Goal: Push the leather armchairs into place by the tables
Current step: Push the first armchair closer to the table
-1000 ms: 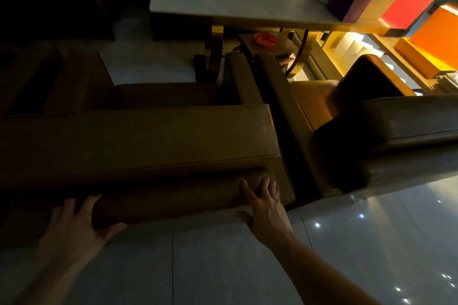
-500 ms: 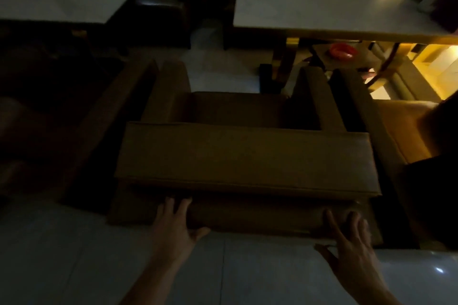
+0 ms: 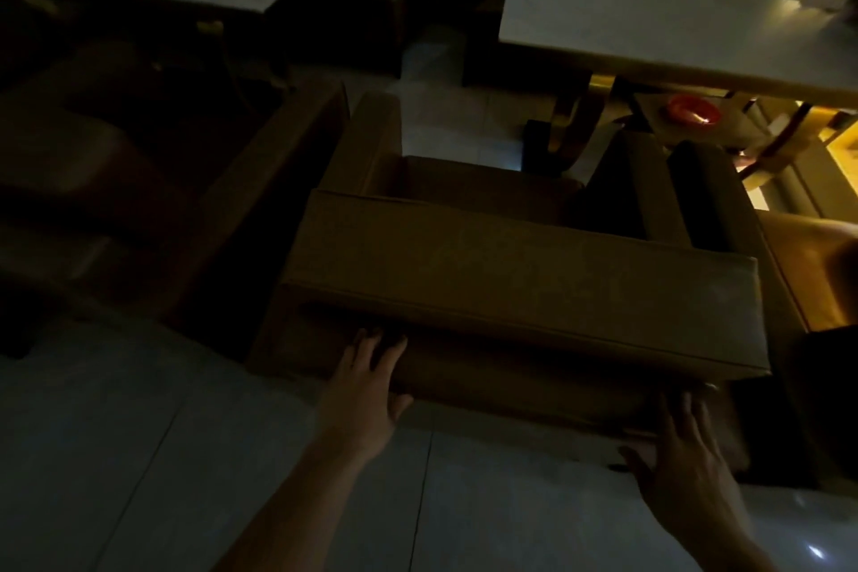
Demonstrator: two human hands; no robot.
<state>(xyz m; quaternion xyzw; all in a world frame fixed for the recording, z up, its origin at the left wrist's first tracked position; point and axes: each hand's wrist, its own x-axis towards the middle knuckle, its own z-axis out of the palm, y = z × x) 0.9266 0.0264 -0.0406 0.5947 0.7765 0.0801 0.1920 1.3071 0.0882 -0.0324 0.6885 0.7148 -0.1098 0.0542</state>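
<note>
Lighting is poor; the far left lies in near darkness, and a second chair there cannot be made out clearly. The brown leather armchair (image 3: 524,288) stands centre, back toward the camera, facing the gap between two white tables (image 3: 659,19). Left hand (image 3: 367,390) and right hand (image 3: 687,455) press flat, fingers extended, against its lower back panel. Another armchair (image 3: 808,274) adjoins on the right, partly cut off.
</note>
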